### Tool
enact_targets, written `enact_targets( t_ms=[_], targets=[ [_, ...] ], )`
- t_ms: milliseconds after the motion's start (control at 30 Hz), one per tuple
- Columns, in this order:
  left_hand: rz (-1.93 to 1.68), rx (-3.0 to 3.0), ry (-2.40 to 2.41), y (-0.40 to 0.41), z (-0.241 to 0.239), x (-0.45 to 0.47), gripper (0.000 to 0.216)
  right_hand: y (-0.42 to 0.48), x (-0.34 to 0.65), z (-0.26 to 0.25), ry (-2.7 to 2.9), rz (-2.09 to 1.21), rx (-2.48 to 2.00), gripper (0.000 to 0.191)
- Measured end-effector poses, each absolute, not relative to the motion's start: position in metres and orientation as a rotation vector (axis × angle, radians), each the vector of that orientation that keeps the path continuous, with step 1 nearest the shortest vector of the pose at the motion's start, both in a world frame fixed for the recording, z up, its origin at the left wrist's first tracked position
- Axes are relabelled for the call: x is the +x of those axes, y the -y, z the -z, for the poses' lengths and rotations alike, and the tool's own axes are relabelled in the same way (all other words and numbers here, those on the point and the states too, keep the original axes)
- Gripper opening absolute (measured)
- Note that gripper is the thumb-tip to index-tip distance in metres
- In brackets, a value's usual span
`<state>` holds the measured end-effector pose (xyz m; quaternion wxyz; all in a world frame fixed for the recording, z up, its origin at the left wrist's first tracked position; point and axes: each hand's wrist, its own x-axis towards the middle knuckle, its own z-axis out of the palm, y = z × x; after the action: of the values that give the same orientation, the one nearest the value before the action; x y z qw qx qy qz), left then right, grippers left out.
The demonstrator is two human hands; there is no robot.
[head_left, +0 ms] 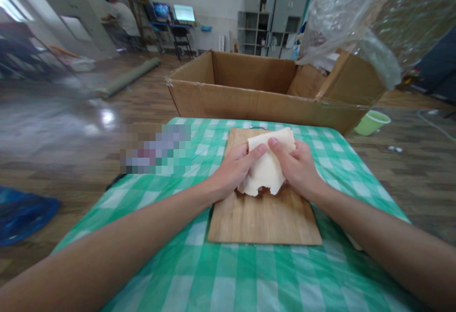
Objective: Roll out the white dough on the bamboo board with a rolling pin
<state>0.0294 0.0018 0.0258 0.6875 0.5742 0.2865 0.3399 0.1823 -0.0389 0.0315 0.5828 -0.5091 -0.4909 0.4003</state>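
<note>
A pale, soft sheet that looks like dough or a flatbread (pixel 266 167) is held just above a wooden cutting board (pixel 263 219). My left hand (pixel 233 167) grips its left side, thumb on top. My right hand (pixel 299 167) grips its right side the same way. Both hands are closed on the sheet, and the thumbs nearly meet at its upper middle. The sheet's lower edge is ragged and folds down toward the board. The board lies on a table with a green and white checked cloth (pixel 228 274).
An open cardboard box (pixel 256 89) stands beyond the table's far edge, with clear plastic film (pixel 359 22) above its right side. A green bucket (pixel 372 122) sits on the floor at right. A blurred patch (pixel 153 153) covers the table's left corner. A person (pixel 121 17) stands far back left.
</note>
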Motion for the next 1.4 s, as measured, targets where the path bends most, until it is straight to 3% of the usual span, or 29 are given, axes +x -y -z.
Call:
enact_targets(
  t_ms=[267,567,767,967,1200,1400],
  targets=[
    [-0.946,1.566,-0.928,0.001,-0.026,0.021,0.045,0.043,0.187,-0.029,1.234,-1.538,-1.103,0.043],
    [-0.839,1.514,-0.796,-0.003,-0.026,0.02,0.049,0.051,0.182,-0.037,1.296,-1.366,-1.217,0.041],
    [-0.798,1.425,-0.705,-0.004,-0.024,0.019,0.048,0.047,0.185,-0.033,1.284,-1.345,-1.253,0.056],
    [-0.969,1.618,-0.861,-0.007,-0.017,0.02,0.042,0.046,0.191,-0.032,1.322,-1.027,-1.301,0.045],
    [-1.074,1.665,-0.89,-0.005,-0.019,0.017,0.048,0.044,0.199,-0.025,1.385,-1.548,-1.131,0.043],
    [-1.039,1.885,-1.003,-0.004,-0.021,0.016,0.046,0.049,0.198,-0.029,1.415,-1.498,-1.168,0.04]
  ],
)
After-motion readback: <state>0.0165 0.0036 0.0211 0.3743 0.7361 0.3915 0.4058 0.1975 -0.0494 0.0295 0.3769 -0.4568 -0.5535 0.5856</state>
